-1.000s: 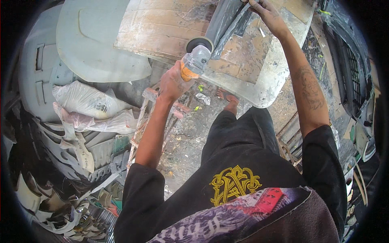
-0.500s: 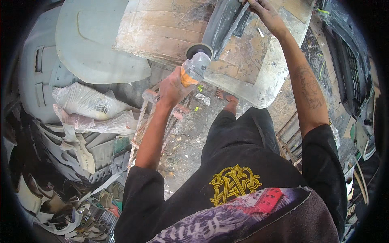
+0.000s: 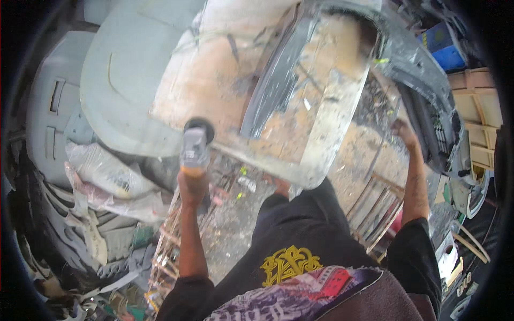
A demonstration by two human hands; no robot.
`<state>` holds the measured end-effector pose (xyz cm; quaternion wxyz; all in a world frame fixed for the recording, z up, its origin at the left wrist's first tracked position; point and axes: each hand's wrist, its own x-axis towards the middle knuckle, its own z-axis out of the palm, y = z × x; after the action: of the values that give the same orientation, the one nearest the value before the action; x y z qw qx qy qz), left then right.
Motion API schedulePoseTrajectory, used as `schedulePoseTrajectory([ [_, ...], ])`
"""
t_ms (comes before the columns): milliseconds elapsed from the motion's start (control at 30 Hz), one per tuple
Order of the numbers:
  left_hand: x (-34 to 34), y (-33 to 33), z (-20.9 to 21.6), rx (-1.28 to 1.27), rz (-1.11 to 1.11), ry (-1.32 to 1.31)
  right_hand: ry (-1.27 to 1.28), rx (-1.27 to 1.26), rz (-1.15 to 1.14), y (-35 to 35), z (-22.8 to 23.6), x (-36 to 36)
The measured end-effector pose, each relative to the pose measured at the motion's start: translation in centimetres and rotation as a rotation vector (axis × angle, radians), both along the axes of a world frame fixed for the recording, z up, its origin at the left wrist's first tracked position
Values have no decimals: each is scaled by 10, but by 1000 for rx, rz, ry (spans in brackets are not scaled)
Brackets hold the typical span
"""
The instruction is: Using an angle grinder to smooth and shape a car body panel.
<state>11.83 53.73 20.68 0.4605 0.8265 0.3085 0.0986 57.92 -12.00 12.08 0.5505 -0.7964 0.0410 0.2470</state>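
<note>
The left hand (image 3: 193, 187) is gripping a grinder (image 3: 196, 143), its disc sitting at the panel's (image 3: 278, 107) edge. The right hand (image 3: 402, 131) is resting beside the panel; grip unclear. Much of the panel is looking sanded, patches remaining.

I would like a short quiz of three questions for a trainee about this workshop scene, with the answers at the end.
1. True or false: the left hand grips a grey handheld power tool with a round dark disc.
2. Which is nearest to the right hand? A) the white plastic bag B) the dark car body part on the right C) the blue box
3. Fill in: the tool's disc is close to the edge of the large pale, filler-patched ______ panel.

Key
1. True.
2. B. Whether the hand grips it or only touches it cannot be told.
3. Car body (it looks like a bumper).
</note>
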Motion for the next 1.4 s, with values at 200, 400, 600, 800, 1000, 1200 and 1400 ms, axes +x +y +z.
schedulePoseTrajectory([
  [200, 36, -59, 32, 121, 211, 107, -187, -631, 278, -19, -59, 47],
  [400, 142, -106, 84, 61, 255, 161, -528, -239, 314, 132, -52, 78],
  [600, 270, -98, 119, 84, 56, 167, -444, 216, 330, 292, -15, 41],
  [800, 366, -71, 107, 95, -103, -20, -485, 250, 240, 315, 19, 56],
  [1000, 421, -54, 94, -84, -189, -3, -322, 335, 99, 338, -3, 19],
  [1200, 450, -33, 79, -7, -308, 8, -552, 45, -23, 310, -33, -42],
  [1400, 449, -32, 84, -178, -324, -55, -615, -153, -231, 219, -4, -3],
])
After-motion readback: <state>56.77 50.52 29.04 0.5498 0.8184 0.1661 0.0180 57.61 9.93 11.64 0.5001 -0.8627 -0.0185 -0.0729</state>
